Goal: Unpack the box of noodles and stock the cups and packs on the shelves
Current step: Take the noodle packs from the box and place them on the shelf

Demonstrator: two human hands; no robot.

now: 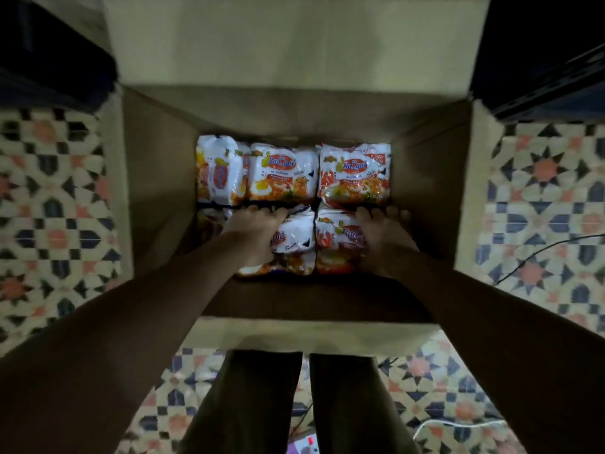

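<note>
Both hands, left (258, 231) and right (383, 237), fingers curled over noodle packs (294, 244) inside the cardboard box (157, 191); lifting them out likely follows.

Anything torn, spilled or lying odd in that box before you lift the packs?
Nothing torn or spilled that I can see. The far-left pack is turned sideways, unlike the far-middle pack beside it. Both hands, left hand and right hand, reach onto the near row.

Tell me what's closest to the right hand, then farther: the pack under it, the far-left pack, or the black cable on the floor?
From the right hand, head view:
1. Pack under it, touching, near-right in the box.
2. Far-left pack, back-left corner.
3. Black cable, outside the box, right. Two and three are close.
</note>
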